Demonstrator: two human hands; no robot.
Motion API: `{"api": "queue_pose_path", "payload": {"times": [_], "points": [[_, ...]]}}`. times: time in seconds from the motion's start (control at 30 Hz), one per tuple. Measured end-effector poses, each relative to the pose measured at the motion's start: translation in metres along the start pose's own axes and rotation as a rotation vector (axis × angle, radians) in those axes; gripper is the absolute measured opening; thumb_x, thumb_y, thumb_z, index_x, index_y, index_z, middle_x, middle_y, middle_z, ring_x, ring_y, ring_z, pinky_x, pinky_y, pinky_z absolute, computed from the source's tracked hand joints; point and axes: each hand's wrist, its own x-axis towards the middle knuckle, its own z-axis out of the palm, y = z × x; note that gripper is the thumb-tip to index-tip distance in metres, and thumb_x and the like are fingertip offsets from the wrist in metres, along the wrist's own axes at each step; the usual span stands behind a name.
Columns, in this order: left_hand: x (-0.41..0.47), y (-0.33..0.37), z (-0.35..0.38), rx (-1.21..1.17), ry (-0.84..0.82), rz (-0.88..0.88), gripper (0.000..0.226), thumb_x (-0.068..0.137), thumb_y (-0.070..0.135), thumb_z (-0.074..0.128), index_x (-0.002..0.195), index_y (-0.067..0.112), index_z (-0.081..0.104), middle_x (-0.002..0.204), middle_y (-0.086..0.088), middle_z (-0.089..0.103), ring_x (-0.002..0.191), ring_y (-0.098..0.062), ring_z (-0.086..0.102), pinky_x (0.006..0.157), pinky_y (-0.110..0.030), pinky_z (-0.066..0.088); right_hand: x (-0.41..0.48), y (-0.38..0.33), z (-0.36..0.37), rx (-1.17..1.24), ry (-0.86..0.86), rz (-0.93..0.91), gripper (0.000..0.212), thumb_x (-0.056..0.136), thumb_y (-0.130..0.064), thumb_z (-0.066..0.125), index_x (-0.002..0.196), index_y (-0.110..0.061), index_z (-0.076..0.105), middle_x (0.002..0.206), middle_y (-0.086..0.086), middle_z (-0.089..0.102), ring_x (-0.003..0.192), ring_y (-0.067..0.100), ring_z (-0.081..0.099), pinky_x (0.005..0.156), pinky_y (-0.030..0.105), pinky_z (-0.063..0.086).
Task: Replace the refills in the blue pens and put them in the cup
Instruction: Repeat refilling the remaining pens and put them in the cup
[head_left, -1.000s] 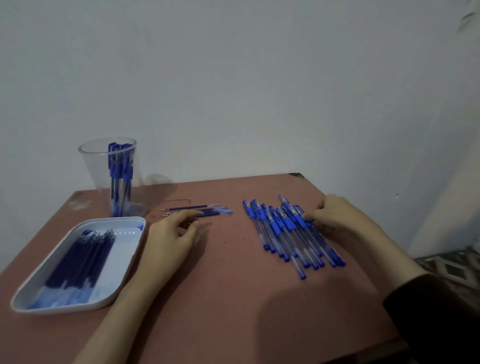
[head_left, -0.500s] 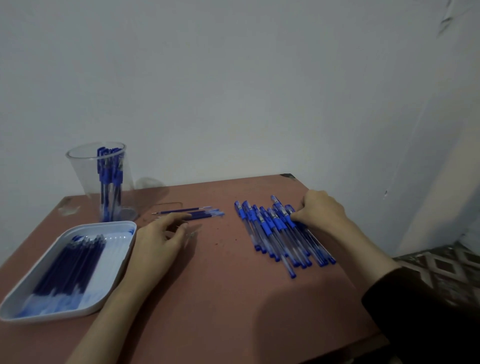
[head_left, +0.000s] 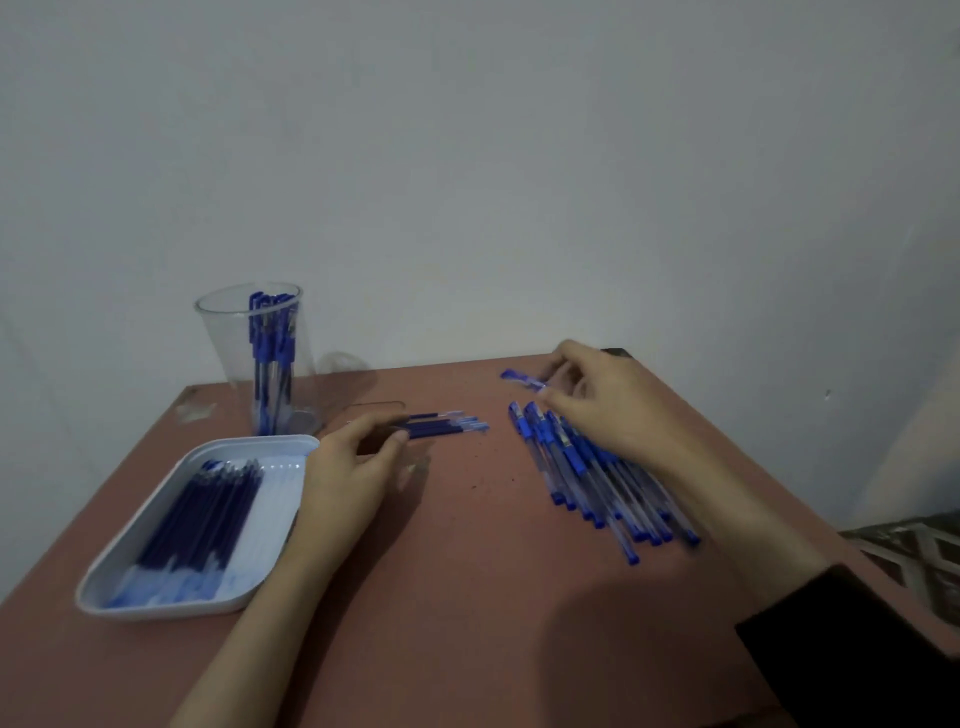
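A row of several blue capped pens (head_left: 587, 467) lies on the right of the reddish table (head_left: 467, 597). My right hand (head_left: 608, 400) hovers over their cap ends and pinches one blue pen (head_left: 522, 378), lifted off the row and pointing left. My left hand (head_left: 353, 467) rests on the table with fingers loosely curled, its tips beside a few loose refills (head_left: 441, 423). A clear plastic cup (head_left: 257, 358) at the back left holds several blue pens upright. A white tray (head_left: 280, 449) at the left holds several dark blue refills (head_left: 202, 514).
A white wall rises right behind the table. The table's right edge drops to a patterned floor (head_left: 914, 551). A dark sleeve (head_left: 841, 639) covers my right forearm. Bare tabletop lies between my two arms.
My right hand has lifted one pen out of the row and raised it toward the back. The view has shifted, so everything sits further right. My left hand has stayed by the loose refills.
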Motion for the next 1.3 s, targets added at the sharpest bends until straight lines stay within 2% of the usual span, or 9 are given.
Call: {"api": "queue_pose_path", "payload": {"times": [0.13, 0.27, 0.5, 0.7, 0.83, 0.97, 1.07, 1.17, 1.3], "points": [[0.002, 0.001, -0.003, -0.144, 0.056, -0.039, 0.020, 0.086, 0.012, 0.064, 0.094, 0.029, 0.070, 0.099, 0.003, 0.073, 0.088, -0.009, 0.064, 0.084, -0.034, 0.048, 0.001, -0.026, 0.053, -0.018, -0.055, -0.178, 0.020, 0.091, -0.034, 0.054, 0.108, -0.031, 0.064, 0.091, -0.008, 0.069, 0.089, 0.018, 0.059, 0.079, 0.035, 0.046], [0.003, 0.002, -0.004, -0.207, 0.073, -0.081, 0.023, 0.089, 0.008, 0.061, 0.095, 0.028, 0.070, 0.099, -0.001, 0.073, 0.091, -0.014, 0.066, 0.080, -0.033, 0.051, -0.001, -0.027, 0.087, -0.070, -0.028, -0.297, 0.022, 0.089, -0.035, 0.057, 0.110, -0.032, 0.064, 0.101, -0.010, 0.068, 0.094, 0.015, 0.059, 0.075, 0.033, 0.045], [0.001, 0.012, -0.003, -0.308, 0.061, -0.132, 0.016, 0.090, 0.007, 0.059, 0.099, 0.015, 0.070, 0.090, -0.002, 0.070, 0.069, 0.005, 0.061, 0.052, -0.010, 0.043, -0.005, -0.027, 0.086, 0.047, 0.022, -0.269, 0.020, 0.087, -0.039, 0.061, 0.106, -0.037, 0.068, 0.095, -0.015, 0.071, 0.081, 0.006, 0.063, 0.071, 0.034, 0.050], [-0.002, 0.018, -0.006, -0.349, 0.022, -0.155, 0.016, 0.091, 0.008, 0.058, 0.100, 0.009, 0.071, 0.093, -0.004, 0.070, 0.074, 0.001, 0.062, 0.055, -0.012, 0.046, -0.006, -0.028, 0.084, -0.010, 0.005, -0.237, 0.024, 0.088, -0.045, 0.057, 0.111, -0.044, 0.065, 0.098, -0.015, 0.071, 0.088, 0.007, 0.062, 0.068, 0.026, 0.046], [-0.004, 0.022, -0.006, -0.367, -0.058, -0.142, 0.014, 0.089, 0.005, 0.061, 0.097, 0.009, 0.072, 0.083, 0.002, 0.071, 0.071, 0.004, 0.062, 0.054, -0.012, 0.046, -0.009, -0.029, 0.080, -0.046, 0.052, -0.212, 0.022, 0.088, -0.050, 0.055, 0.109, -0.054, 0.061, 0.080, -0.012, 0.071, 0.058, 0.003, 0.053, 0.051, 0.019, 0.034], [-0.004, 0.020, -0.006, -0.314, -0.067, -0.108, 0.015, 0.085, 0.006, 0.066, 0.091, 0.018, 0.073, 0.084, 0.005, 0.073, 0.075, 0.000, 0.064, 0.060, -0.015, 0.050, -0.010, -0.029, 0.080, -0.106, 0.061, -0.195, 0.027, 0.085, -0.056, 0.053, 0.110, -0.051, 0.062, 0.087, -0.016, 0.072, 0.078, 0.007, 0.063, 0.062, 0.027, 0.045], [-0.001, 0.016, -0.007, -0.296, 0.008, -0.125, 0.014, 0.085, 0.007, 0.067, 0.092, 0.017, 0.073, 0.088, -0.001, 0.072, 0.075, -0.002, 0.063, 0.062, -0.015, 0.050, -0.007, -0.026, 0.078, -0.198, 0.080, -0.182, 0.031, 0.087, -0.042, 0.058, 0.117, -0.041, 0.059, 0.086, -0.012, 0.070, 0.083, 0.013, 0.063, 0.065, 0.025, 0.039], [0.001, 0.013, -0.009, -0.283, 0.060, -0.152, 0.012, 0.085, 0.006, 0.066, 0.089, 0.016, 0.071, 0.080, 0.001, 0.069, 0.065, 0.001, 0.059, 0.054, -0.012, 0.046, -0.002, -0.020, 0.075, -0.162, 0.133, -0.111, 0.031, 0.087, -0.023, 0.057, 0.117, -0.029, 0.053, 0.071, -0.007, 0.060, 0.071, 0.018, 0.058, 0.061, 0.029, 0.041], [-0.002, 0.012, -0.007, -0.007, -0.131, -0.107, 0.005, 0.083, 0.014, 0.070, 0.084, 0.018, 0.073, 0.072, 0.004, 0.069, 0.061, 0.000, 0.059, 0.063, -0.016, 0.048, -0.001, -0.020, 0.074, 0.057, 0.219, -0.063, 0.015, 0.087, -0.016, 0.058, 0.100, -0.021, 0.053, 0.062, -0.004, 0.060, 0.052, 0.015, 0.051, 0.049, 0.028, 0.036]]}}
